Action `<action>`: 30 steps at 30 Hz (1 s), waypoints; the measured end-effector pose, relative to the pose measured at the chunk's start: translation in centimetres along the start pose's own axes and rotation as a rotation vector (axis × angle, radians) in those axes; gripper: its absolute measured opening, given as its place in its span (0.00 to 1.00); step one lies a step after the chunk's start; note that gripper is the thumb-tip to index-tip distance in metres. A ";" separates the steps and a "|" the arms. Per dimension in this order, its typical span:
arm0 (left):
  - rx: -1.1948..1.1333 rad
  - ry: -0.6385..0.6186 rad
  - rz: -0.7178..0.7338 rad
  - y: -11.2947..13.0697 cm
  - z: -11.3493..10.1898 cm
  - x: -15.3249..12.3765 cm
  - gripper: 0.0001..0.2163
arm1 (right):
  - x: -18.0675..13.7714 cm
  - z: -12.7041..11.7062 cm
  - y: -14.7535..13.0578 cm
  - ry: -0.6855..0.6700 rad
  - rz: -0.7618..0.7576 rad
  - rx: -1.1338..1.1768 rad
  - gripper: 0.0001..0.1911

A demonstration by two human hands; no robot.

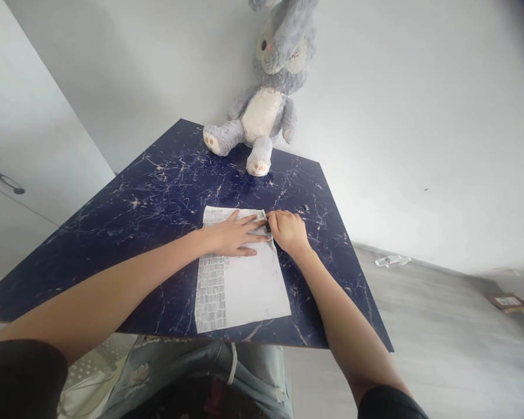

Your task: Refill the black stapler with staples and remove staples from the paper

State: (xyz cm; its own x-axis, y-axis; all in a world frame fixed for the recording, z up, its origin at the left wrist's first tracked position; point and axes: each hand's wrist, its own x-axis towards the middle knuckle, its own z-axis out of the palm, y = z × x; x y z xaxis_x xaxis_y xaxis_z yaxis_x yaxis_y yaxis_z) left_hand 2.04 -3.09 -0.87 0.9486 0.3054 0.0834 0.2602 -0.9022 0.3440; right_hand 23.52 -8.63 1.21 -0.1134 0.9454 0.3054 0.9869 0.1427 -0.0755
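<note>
A white sheet of paper lies on the dark blue marbled table, its left strip filled with grey hatched marks in brick-like rows. Across its upper part my left hand rests flat, fingers spread, pressing on the sheet. My right hand is closed at the sheet's upper right edge. By its fingertips shows a small black object, mostly covered, so its kind cannot be made out. Just beyond the right hand a small dark piece lies on the table.
A grey plush rabbit sits at the back of the table against the wall. To the left stands a white cabinet with a dark handle. A clear plastic item and a brown cardboard piece lie on the floor at right.
</note>
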 end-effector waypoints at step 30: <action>0.016 -0.020 0.019 0.0 0.2 -0.1 0.26 | -0.7 2.3 0.1 0.199 -0.050 -0.064 0.21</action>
State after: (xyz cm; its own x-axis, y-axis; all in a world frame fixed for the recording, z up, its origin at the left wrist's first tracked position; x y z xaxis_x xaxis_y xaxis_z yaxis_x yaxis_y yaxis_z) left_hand 2.01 -3.20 -1.08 0.9568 0.2821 0.0706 0.2448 -0.9125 0.3277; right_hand 23.39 -8.62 -1.20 -0.1441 0.8600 0.4895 0.9866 0.1634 0.0033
